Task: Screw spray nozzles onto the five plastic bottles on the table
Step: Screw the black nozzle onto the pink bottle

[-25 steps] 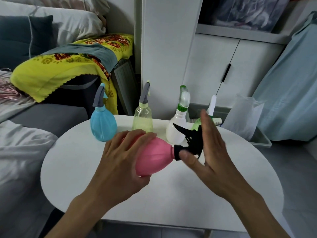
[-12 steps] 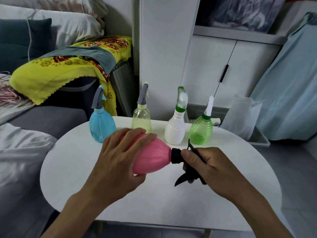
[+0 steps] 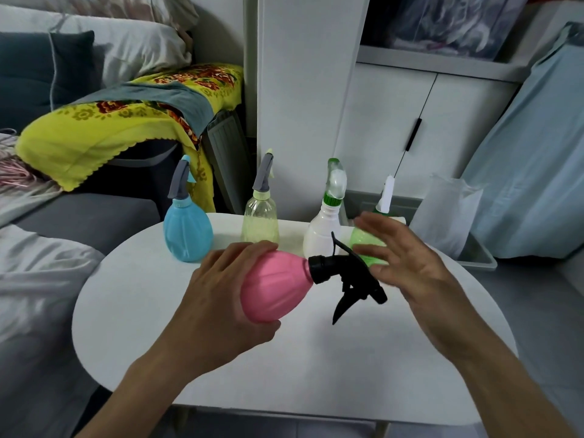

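Left hand [image 3: 218, 298] grips the round pink plastic bottle [image 3: 274, 286], fingers and thumb curled round its body; the bottle lies on its side, held above the white oval table [image 3: 151, 311] near its middle, neck pointing right. A black trigger spray nozzle [image 3: 346, 273] sits on that neck, collar against the pink shoulder, trigger lever pointing down toward the tabletop (whether the collar is fully tightened cannot be told).

Right hand [image 3: 407, 267] is just right of the nozzle, fingers spread and straight, holding nothing; motion blur hides whether the palm touches the nozzle head.

Along the far edge of the table stand four bottles in a row, each upright with a nozzle fitted. From left: a round blue plastic bottle [image 3: 187, 232] with grey trigger, a pale yellow clear bottle [image 3: 260, 222] with grey trigger, a white bottle [image 3: 322, 232] with clear nozzle and green collar, and a green ribbed bottle [image 3: 363, 245], partly hidden behind the right hand.

A yellow flowered blanket [image 3: 104, 128] lies far left, off the table.
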The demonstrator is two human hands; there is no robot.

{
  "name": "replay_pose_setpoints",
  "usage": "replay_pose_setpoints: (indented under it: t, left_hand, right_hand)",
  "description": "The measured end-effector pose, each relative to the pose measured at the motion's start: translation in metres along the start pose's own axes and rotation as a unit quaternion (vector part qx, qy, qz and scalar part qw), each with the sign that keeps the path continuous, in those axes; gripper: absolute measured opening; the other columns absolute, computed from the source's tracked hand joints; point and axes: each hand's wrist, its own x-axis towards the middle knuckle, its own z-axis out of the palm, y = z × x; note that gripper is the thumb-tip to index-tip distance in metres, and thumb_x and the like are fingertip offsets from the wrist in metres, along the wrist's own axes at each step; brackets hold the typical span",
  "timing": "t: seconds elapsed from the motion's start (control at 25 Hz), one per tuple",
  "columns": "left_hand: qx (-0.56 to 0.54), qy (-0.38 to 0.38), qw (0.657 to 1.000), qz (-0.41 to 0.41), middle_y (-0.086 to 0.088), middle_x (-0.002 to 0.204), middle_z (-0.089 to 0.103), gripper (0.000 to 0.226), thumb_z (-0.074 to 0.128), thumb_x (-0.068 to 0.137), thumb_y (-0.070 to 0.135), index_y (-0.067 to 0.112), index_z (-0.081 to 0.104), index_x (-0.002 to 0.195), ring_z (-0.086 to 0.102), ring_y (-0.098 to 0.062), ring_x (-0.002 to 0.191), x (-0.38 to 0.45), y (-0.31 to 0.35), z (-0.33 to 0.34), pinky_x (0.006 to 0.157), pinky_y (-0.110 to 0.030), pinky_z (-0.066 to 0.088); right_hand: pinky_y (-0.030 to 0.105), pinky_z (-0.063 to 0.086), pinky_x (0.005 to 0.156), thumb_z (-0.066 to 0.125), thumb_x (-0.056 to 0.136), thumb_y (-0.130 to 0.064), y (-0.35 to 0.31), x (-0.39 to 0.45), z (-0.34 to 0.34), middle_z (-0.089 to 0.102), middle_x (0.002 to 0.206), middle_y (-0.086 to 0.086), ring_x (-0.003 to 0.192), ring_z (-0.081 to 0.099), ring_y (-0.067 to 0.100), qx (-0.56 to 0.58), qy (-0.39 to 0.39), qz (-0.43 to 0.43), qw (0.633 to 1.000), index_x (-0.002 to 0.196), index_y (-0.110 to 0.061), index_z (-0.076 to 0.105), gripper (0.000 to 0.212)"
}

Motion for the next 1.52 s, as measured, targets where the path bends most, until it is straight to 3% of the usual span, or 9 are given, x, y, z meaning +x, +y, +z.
replay_pose_setpoints:
  t: [0.12,0.32,0.56,0.72,0.88,1.08,1.28,1.4,1.52]
  left_hand:
    - [-0.017,-0.014,1.000,-0.017,0.019,0.127,0.042,0.100,0.081,0.048,0.053,0.034,0.042,0.138,0.046,-0.016,0.112,0.000,0.000,0.000,0.088,-0.041,0.051]
    - [0.000,-0.019,1.000,0.001,0.018,0.125,0.042,0.098,0.082,0.047,0.052,0.036,0.042,0.135,0.046,-0.015,0.109,-0.003,-0.001,0.003,0.087,-0.043,0.052]
    - [-0.004,-0.042,0.999,0.020,0.032,0.120,0.036,0.100,0.080,0.046,0.054,0.046,0.031,0.133,0.046,-0.014,0.107,-0.003,-0.004,0.003,0.086,-0.037,0.051]
    - [0.001,-0.080,0.996,0.031,0.027,0.125,0.038,0.099,0.081,0.050,0.056,0.044,0.034,0.136,0.044,-0.010,0.111,-0.005,-0.003,0.005,0.089,-0.033,0.050]
    - [0.002,-0.066,0.997,0.042,0.022,0.127,0.042,0.100,0.082,0.050,0.055,0.043,0.033,0.136,0.044,-0.011,0.113,-0.003,0.001,0.006,0.088,-0.032,0.049]
    - [0.067,0.037,0.996,0.055,-0.009,0.127,0.062,0.095,0.082,0.049,0.049,0.021,0.050,0.133,0.059,-0.032,0.107,-0.001,0.004,0.012,0.085,-0.048,0.051]
    - [0.062,0.023,0.997,0.041,0.002,0.126,0.060,0.095,0.083,0.047,0.047,0.026,0.049,0.133,0.057,-0.027,0.108,-0.002,0.005,0.013,0.086,-0.048,0.051]
    - [-0.008,-0.006,1.000,-0.020,0.019,0.123,0.046,0.096,0.078,0.045,0.057,0.042,0.041,0.133,0.049,-0.016,0.108,-0.003,0.002,0.010,0.088,-0.042,0.050]
    - [-0.032,-0.027,0.998,-0.041,0.030,0.119,0.039,0.095,0.071,0.043,0.065,0.055,0.027,0.127,0.048,-0.014,0.108,-0.003,-0.003,0.004,0.089,-0.040,0.051]
  right_hand:
    - [0.018,0.053,0.079,0.057,0.084,0.004,0.000,-0.005,0.000,0.073,0.120,-0.004,0.106,0.070,0.019,0.001,-0.099,-0.033,0.995,0.126,-0.029,0.064,0.054]
    - [0.029,0.056,0.076,0.045,0.096,-0.022,-0.001,-0.006,0.007,0.077,0.091,0.004,0.086,0.073,0.022,-0.088,-0.024,-0.063,0.994,0.115,-0.039,0.068,0.035]
    - [0.034,0.051,0.073,0.052,0.088,0.007,0.002,-0.009,-0.010,0.078,0.092,-0.012,0.080,0.068,0.020,-0.256,-0.112,-0.071,0.957,0.128,-0.037,0.060,0.060]
    - [0.008,0.042,0.062,0.054,0.085,-0.064,-0.004,-0.010,-0.007,0.061,0.070,-0.041,0.074,0.060,-0.005,-0.411,-0.081,-0.107,0.902,0.088,-0.051,0.063,0.016]
    - [0.017,0.044,0.051,0.045,0.085,-0.071,0.000,-0.009,0.004,0.070,0.057,-0.004,0.049,0.061,0.010,-0.241,-0.028,-0.033,0.969,0.057,-0.023,0.065,0.059]
    - [0.024,0.047,0.045,0.066,0.084,-0.050,0.001,-0.005,0.023,0.065,0.046,0.009,0.040,0.056,0.019,-0.013,0.043,0.189,0.981,0.042,-0.016,0.063,0.054]
    - [0.024,0.045,0.046,0.081,0.074,-0.040,0.011,-0.003,0.034,0.065,0.052,0.002,0.043,0.054,0.015,-0.079,0.207,0.032,0.975,0.070,-0.017,0.052,0.038]
    - [0.019,0.047,0.054,0.058,0.093,-0.043,0.009,-0.008,0.033,0.071,0.070,-0.007,0.062,0.064,0.011,-0.217,0.136,-0.129,0.958,0.102,-0.032,0.062,0.015]
    - [0.022,0.048,0.064,0.050,0.092,-0.041,0.006,-0.008,0.017,0.072,0.088,-0.016,0.080,0.063,0.010,-0.246,0.012,-0.112,0.963,0.121,-0.045,0.059,0.030]
